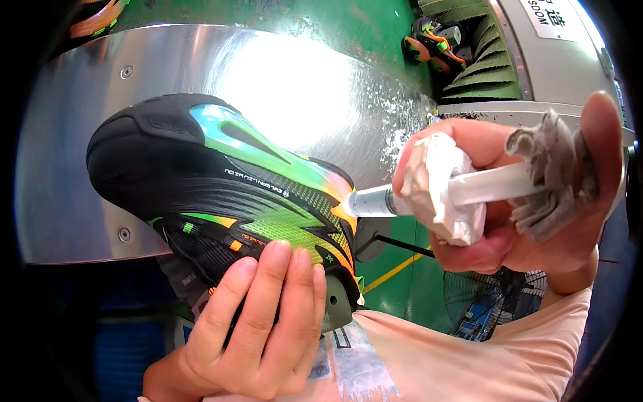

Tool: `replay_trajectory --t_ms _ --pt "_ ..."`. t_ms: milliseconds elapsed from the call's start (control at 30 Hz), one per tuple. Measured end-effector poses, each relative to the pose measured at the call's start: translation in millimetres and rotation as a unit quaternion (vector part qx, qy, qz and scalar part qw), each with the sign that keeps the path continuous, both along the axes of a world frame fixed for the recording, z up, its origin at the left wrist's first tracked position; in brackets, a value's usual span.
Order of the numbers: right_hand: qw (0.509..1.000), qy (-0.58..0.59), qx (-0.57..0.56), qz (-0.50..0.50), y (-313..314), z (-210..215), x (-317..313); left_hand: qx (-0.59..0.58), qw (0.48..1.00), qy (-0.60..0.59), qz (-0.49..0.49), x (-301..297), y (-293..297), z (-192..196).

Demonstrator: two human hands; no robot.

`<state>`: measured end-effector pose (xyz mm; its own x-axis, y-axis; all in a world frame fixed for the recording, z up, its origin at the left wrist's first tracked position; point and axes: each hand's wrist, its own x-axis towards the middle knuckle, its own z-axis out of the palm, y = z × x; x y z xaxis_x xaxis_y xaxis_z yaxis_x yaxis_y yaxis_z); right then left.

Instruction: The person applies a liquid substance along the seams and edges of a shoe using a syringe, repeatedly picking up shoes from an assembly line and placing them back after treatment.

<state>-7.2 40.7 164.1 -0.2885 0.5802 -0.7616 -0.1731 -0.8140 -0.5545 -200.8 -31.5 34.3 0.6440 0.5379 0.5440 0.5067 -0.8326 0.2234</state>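
A black sneaker [201, 157] with green, yellow and orange panels lies on its side, toe to the left, a dark green shoe last showing in its opening. My left hand [261, 321] grips it near the ankle, fingers lying over the upper and the thumb hidden. In my right hand [495, 241] is a clear plastic syringe [378, 201], its barrel wrapped in white material [439, 187] and its plunger end padded with grey cloth [552, 174]. The syringe's orange tip [339, 209] meets or nearly meets the shoe's side close to the sole edge at the heel.
Beneath the shoe is a shiny metal plate [74, 154] with screws and white crumbs at its right end. Beyond it, another sneaker [435, 43] sits by a machine's green strip curtain [485, 67]. A black fan [495, 298] stands at the lower right over a green floor.
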Motion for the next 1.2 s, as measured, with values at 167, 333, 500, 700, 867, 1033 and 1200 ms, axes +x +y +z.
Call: replay_trajectory --t_ms 167,333,500,700,867,1033,1200 --pt "0.995 0.046 0.08 0.031 -11 -14 16 0.009 1.0 -0.017 0.001 6 1 -5" --pt "0.996 0.013 0.061 0.059 -5 -14 21 0.011 0.997 -0.075 0.022 30 3 -22" --pt "0.996 -0.005 0.052 0.075 -4 -10 20 0.003 0.996 -0.081 0.025 36 2 -22" --pt "0.994 -0.018 0.055 0.092 -4 -10 19 0.007 0.997 -0.077 0.026 32 3 -20" --pt "0.992 -0.032 0.058 0.104 -7 -7 18 0.005 0.997 -0.076 0.029 32 6 -17" --pt "0.991 -0.046 0.062 0.113 -10 -5 18 0.0 0.997 -0.077 0.028 32 8 -14" --pt "0.986 -0.066 0.078 0.129 -16 -10 22 -0.01 0.996 -0.078 0.033 32 10 -12"
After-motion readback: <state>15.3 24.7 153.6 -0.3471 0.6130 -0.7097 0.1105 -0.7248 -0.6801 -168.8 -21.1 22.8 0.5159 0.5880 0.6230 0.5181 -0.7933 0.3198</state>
